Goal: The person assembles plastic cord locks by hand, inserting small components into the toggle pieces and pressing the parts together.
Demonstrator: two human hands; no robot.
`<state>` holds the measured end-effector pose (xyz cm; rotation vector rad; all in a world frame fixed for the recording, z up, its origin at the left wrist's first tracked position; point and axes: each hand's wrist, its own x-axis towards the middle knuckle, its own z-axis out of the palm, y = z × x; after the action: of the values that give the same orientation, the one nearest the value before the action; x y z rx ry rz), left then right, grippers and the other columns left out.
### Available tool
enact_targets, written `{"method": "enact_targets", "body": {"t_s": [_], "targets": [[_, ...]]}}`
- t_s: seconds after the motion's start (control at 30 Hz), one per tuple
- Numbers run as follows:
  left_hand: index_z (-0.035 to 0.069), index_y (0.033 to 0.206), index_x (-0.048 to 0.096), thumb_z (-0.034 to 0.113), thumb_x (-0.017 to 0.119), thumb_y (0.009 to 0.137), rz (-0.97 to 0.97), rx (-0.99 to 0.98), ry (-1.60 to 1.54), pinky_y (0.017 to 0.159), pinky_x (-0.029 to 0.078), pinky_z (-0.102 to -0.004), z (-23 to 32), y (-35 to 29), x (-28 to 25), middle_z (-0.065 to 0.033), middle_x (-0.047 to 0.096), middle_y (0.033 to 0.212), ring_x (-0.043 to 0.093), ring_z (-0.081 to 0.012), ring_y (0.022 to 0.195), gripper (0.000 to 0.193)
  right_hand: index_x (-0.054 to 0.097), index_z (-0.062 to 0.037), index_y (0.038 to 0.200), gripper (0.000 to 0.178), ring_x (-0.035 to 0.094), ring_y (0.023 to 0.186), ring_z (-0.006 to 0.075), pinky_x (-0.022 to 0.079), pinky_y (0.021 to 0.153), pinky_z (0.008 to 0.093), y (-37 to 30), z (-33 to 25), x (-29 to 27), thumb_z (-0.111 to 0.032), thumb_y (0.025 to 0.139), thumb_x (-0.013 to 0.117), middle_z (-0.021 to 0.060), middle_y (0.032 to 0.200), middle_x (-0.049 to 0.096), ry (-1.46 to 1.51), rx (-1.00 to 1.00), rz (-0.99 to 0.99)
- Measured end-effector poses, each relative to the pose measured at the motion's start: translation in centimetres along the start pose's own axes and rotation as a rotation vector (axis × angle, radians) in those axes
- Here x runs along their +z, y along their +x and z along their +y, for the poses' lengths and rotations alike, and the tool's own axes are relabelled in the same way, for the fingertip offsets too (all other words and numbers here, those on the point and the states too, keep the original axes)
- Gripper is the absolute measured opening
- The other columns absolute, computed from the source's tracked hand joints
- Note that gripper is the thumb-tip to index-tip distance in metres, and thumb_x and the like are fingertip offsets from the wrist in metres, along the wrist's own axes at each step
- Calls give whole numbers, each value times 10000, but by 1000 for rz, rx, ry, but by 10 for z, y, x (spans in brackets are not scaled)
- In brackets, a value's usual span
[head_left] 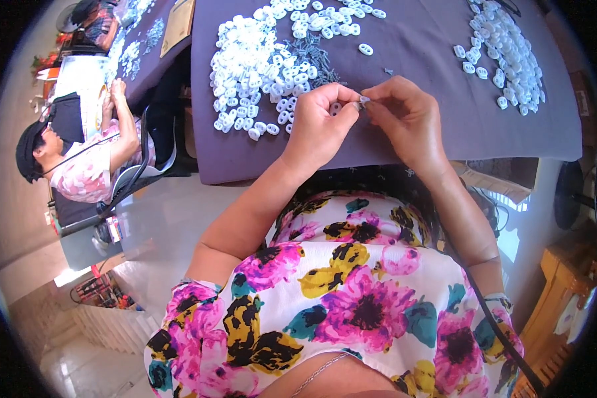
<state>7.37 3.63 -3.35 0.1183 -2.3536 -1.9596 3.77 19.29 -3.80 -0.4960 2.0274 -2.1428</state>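
My left hand (320, 126) and my right hand (410, 123) meet over the near part of the cloth-covered table. Thumb and forefinger of each pinch a small pale grey piece (363, 101) between them; its exact kind is too small to make out. Left of my left hand, a large heap of small white oval plastic pieces with two dark holes (245, 69) spreads over the cloth. Beside that heap lies a pile of thin dark grey bits (314, 56). One white oval piece (365, 49) rests apart, beyond my hands.
A second heap of white oval pieces (507, 56) lies at the right of the dark purple tablecloth (418, 36). On the left, a seated person (93, 159) in a cap works at another table. A black fan (574, 192) stands at the far right, near wooden furniture (554, 285).
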Motion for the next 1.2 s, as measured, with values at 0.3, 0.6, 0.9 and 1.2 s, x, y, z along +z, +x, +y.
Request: {"method": "enact_targets", "body": {"t_s": [0.3,0.6,0.9,1.2], "targets": [[-35,850,645,42,595,817,-38,-11,75,562,421,-206,3,3,0,-12,633,731,532,-36,658,98,643,5,843,93,601,665,181,474,594,282,1,0,3,46,759,638,113,791,611,-283,-245,67],[-38,1029,643,41,570,866,-126,-121,38,598,444,-199,21,8,-4,-39,667,823,553,-50,687,195,624,23,885,62,602,653,107,487,606,230,10,10,-13,2,827,621,65,784,644,206,61,-41],[-31,1250,511,-23,485,867,-192,-262,-351,781,522,-270,35,5,-11,-161,600,1146,657,-207,906,384,613,24,948,105,616,696,129,504,624,240,15,2,-22,-36,863,600,70,808,637,465,182,-62],[-21,1280,468,59,507,918,-250,-214,-226,790,522,-293,38,2,-15,-158,640,1093,668,-233,905,373,608,17,947,83,624,727,118,509,665,233,12,-6,-18,-12,870,595,65,847,643,431,131,-52]]}}
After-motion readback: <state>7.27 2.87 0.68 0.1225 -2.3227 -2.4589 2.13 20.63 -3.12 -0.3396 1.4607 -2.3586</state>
